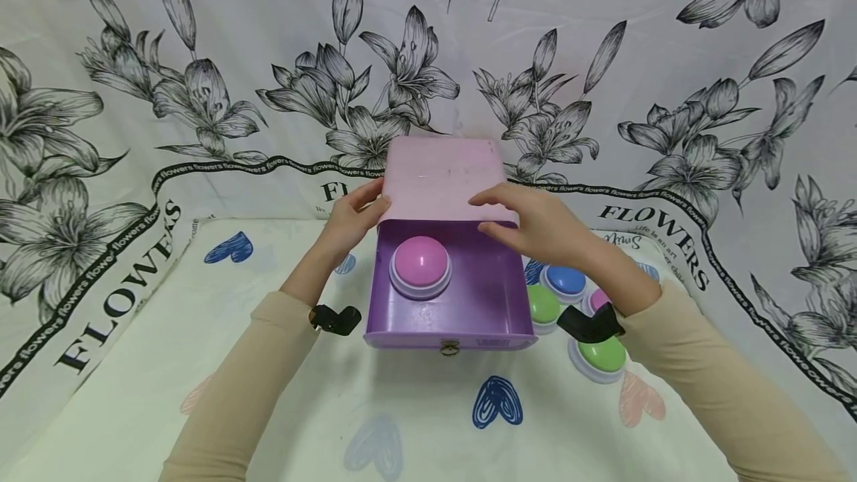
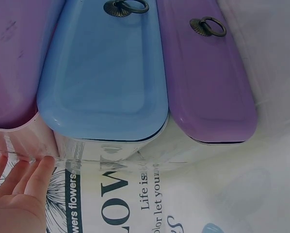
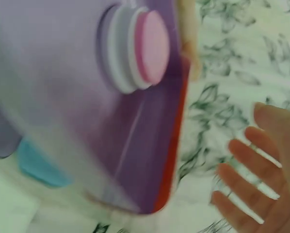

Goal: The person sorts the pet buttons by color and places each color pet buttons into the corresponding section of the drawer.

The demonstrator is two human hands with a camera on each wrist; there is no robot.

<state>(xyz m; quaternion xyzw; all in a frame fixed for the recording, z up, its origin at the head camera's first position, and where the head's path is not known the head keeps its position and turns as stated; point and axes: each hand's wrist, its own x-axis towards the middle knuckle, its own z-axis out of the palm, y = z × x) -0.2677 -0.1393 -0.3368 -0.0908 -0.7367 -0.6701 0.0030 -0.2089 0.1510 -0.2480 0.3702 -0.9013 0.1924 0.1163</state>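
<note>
A small chest with a pink top (image 1: 445,177) stands on the cloth, its purple drawer (image 1: 478,296) pulled out towards me. Inside the drawer, at the back left, sits a pink push button (image 1: 420,262) on a pale base. My left hand (image 1: 355,216) rests its extended fingers on the chest's left side; the left wrist view shows them against the pink wall (image 2: 31,138). Near the chest's front right corner is my right hand (image 1: 535,218), with fingers spread and nothing held. In the right wrist view that hand (image 3: 266,179) appears apart from the drawer.
Right of the drawer lie several more push buttons: a blue one (image 1: 565,280), a green one (image 1: 544,303), another green one (image 1: 602,354) and a pink one partly hidden by the right wrist. Below the open drawer are blue (image 2: 106,73) and purple (image 2: 213,77) drawer fronts with ring pulls.
</note>
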